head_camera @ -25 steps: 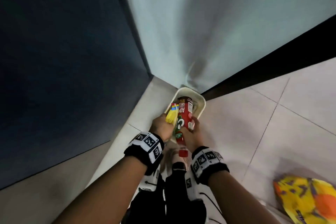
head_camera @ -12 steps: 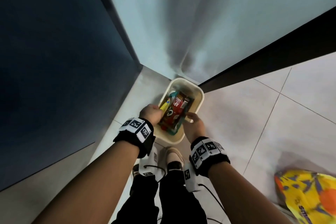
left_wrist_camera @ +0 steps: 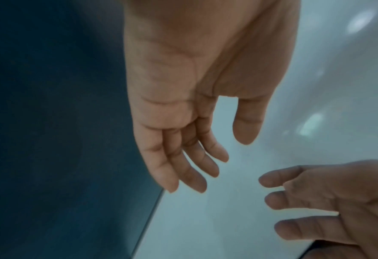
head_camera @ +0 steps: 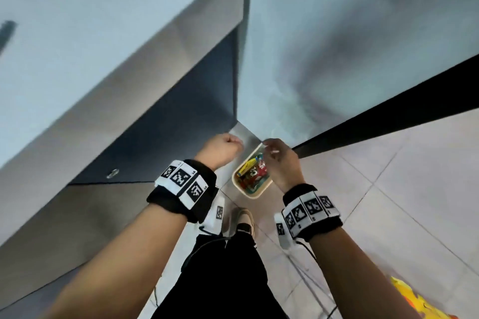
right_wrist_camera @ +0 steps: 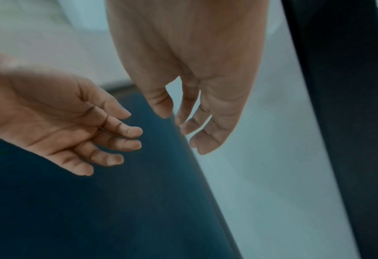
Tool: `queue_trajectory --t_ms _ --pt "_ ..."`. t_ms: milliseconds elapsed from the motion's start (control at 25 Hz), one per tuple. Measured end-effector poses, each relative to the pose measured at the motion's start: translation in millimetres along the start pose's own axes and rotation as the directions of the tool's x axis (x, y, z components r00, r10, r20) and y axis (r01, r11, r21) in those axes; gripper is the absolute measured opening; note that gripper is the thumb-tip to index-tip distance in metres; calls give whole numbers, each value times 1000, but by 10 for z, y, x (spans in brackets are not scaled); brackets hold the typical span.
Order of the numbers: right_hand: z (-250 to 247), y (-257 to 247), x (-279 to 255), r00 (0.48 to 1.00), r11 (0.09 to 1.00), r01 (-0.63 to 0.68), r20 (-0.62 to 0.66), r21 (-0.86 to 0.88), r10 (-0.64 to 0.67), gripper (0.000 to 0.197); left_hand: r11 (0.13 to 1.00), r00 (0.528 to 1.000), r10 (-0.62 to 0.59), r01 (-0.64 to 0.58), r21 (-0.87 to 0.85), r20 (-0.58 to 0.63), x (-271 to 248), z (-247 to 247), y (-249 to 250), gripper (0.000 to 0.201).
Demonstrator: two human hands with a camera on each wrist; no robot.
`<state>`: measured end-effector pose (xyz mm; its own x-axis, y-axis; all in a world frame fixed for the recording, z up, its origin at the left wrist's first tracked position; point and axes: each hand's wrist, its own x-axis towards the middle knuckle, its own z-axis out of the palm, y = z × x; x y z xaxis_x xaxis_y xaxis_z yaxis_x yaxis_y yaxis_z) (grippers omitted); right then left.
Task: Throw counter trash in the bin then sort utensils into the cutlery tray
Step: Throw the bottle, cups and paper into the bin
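A small cream bin (head_camera: 259,194) stands on the floor in the corner. Inside it lie a red can (head_camera: 256,172) and a yellow wrapper (head_camera: 246,165). My left hand (head_camera: 223,151) hovers above and left of the bin, holding nothing. In the left wrist view my left hand (left_wrist_camera: 196,154) shows relaxed, loosely extended fingers. My right hand (head_camera: 278,160) hangs above the bin's right rim, also holding nothing. The right wrist view shows my right hand (right_wrist_camera: 190,126) with loose, spread fingers. No utensils or cutlery tray are in view.
A dark blue cabinet front (head_camera: 168,142) under a grey counter edge (head_camera: 116,90) rises at left. A pale wall (head_camera: 337,46) with a black baseboard (head_camera: 388,119) runs to the right. A yellow-orange bag (head_camera: 420,303) lies on the tiled floor at bottom right. My shoes (head_camera: 242,220) stand near the bin.
Both hands let go of the red can and yellow wrapper, which now lie in the bin. The hands have lifted up and away, and the head view has risen.
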<state>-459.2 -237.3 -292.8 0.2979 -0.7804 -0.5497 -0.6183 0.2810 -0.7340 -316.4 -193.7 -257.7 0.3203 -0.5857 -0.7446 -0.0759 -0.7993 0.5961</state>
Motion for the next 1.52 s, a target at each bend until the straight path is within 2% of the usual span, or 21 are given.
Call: queue_trajectory --t_ms 120,200,280,360,440,560,640,760,840,920,960,1000,1080,1160,1200,1280,1360,1520 --pt "-222 -759 -379 963 962 268 5 -45 -268 23 995 993 96 -97 -6 -75 -772 -460 441 6" --pt "-302 -1231 -600 899 898 439 28 -43 -438 23 980 975 190 -195 -31 -118 -1230 -782 671 5" --pt "-295 -1673 -746 831 830 554 92 -57 -548 23 947 934 296 -314 -65 -199 -1613 -1167 815 5" --pt "-245 -2053 -801 780 774 624 140 -107 -610 25 920 876 364 -392 -26 -318 -1884 -1560 889 11" --pt "-142 -2454 -838 718 700 695 198 -163 -667 27 908 796 381 -417 31 -470 -2086 -2014 896 13" --pt "92 -3040 -803 616 559 786 260 -265 -743 30 909 667 365 -406 94 -650 -2181 -2676 883 23" --pt "273 -3409 -689 569 481 814 284 -327 -772 32 925 612 338 -355 134 -715 -2128 -3059 910 29" --pt "513 -3902 -416 539 376 810 317 -450 -780 39 942 596 327 -268 201 -733 -1886 -3446 1016 37" --pt "663 -4204 -221 548 321 779 336 -539 -767 45 932 584 362 -253 261 -726 -1648 -3623 1140 41" --pt "791 -4443 -32 560 234 727 362 -645 -745 54 909 595 414 -235 343 -689 -1398 -3720 1254 50" --pt "841 -4532 65 566 158 688 388 -708 -727 59 900 617 424 -205 385 -663 -1272 -3732 1290 55" --pt "876 -4590 162 581 70 642 426 -763 -694 64 890 643 418 -148 432 -641 -1178 -3706 1308 59" --pt "952 -4672 379 648 -105 549 502 -829 -573 79 859 681 371 7 512 -632 -986 -3660 1320 67" --pt "999 -4677 540 692 -193 512 535 -837 -485 92 858 686 309 98 505 -659 -858 -3617 1308 74" --pt "1011 -4668 583 694 -200 509 537 -837 -480 93 868 685 289 108 485 -668 -805 -3606 1303 76" --pt "998 -4624 599 666 -191 520 535 -832 -520 82 886 694 269 94 455 -668 -741 -3597 1302 79" --pt "942 -4574 524 647 -180 525 527 -832 -551 73 906 709 277 32 422 -649 -749 -3597 1297 78" --pt "710 -4367 170 661 -44 552 470 -832 -585 67 942 728 307 -141 305 -613 -1022 -3587 1258 76"
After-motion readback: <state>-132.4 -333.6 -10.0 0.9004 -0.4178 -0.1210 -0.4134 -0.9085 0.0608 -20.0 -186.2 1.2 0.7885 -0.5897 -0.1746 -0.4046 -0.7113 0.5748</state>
